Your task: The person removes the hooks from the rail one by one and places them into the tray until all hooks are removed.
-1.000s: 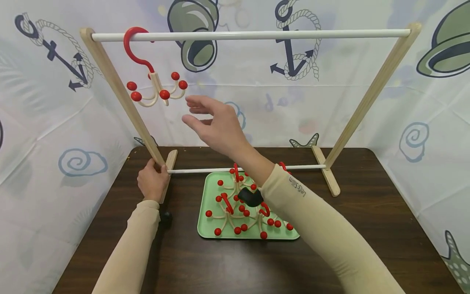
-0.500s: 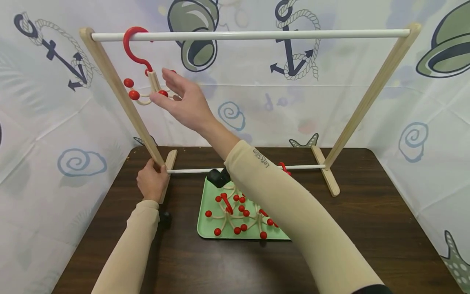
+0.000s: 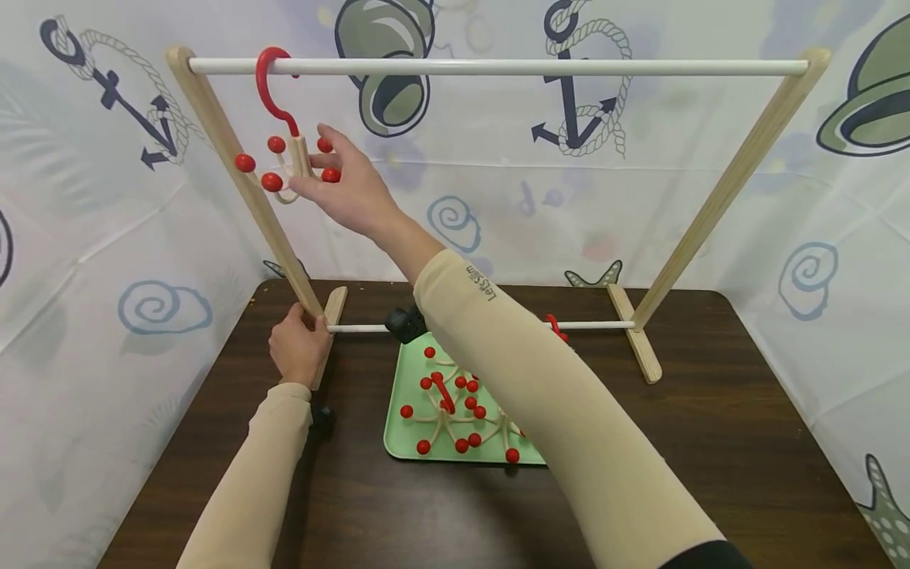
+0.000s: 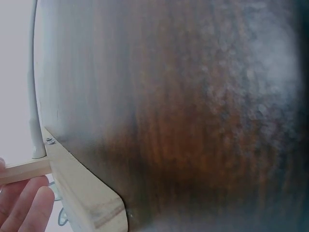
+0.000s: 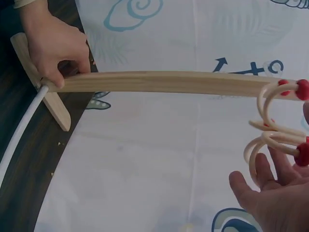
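Note:
A hanger (image 3: 301, 158) with a red hook and curved pale arms tipped with red balls hangs from the white top rail (image 3: 498, 68), near its left end. My right hand (image 3: 351, 186) is at its arms, the thumb in front and the fingers among the red balls. In the right wrist view the fingers (image 5: 280, 166) reach in at the curved arms, thumb spread apart from them. My left hand (image 3: 298, 348) grips the foot of the left wooden post (image 3: 245, 174); the right wrist view shows thumb and fingers on either side of it.
Below the right forearm, a green tray (image 3: 394, 438) holds several similar hangers (image 3: 444, 415), partly hidden by the sleeve. A white lower rail (image 3: 597, 325) joins the left foot (image 4: 87, 188) and the right foot (image 3: 635, 336) on the dark wooden table (image 3: 711, 442). A printed cloth hangs behind.
My right hand has moved left and up from beside the hanger to its arms. The hanger has turned, its red balls shifting about. My left hand keeps its place on the post.

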A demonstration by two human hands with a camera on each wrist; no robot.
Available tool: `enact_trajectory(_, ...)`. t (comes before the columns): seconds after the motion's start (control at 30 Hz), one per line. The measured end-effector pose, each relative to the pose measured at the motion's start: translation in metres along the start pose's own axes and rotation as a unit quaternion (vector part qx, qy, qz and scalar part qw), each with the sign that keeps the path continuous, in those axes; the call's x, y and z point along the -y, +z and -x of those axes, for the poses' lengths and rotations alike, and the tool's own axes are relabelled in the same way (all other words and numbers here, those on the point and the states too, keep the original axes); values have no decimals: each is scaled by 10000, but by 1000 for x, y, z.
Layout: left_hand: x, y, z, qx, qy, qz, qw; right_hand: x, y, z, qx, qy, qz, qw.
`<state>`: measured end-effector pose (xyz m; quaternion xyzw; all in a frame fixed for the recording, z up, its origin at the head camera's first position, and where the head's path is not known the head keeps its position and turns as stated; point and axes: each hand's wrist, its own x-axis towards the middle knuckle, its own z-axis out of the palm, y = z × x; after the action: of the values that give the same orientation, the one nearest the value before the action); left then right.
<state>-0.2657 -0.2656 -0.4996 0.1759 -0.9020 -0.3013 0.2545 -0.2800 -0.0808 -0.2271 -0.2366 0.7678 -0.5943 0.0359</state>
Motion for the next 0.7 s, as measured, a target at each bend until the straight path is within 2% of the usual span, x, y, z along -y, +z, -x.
enact_trajectory(0.23,3,2,-1,-37,19,-22,10000,1,0,1,-591,274,318,9974)
enact_trajectory(0.43,6,4,-2,-59,45,-21,10000,8,-2,0,-888,478,635,9929)
enact_trajectory(0.57,4,3,-3,-15,84,-15,10000,9,-7,1,-900,375,725,9926)
enact_trajectory(0.7,4,3,-3,11,61,-30,10000,9,-14,3,-998,41,789,9919)
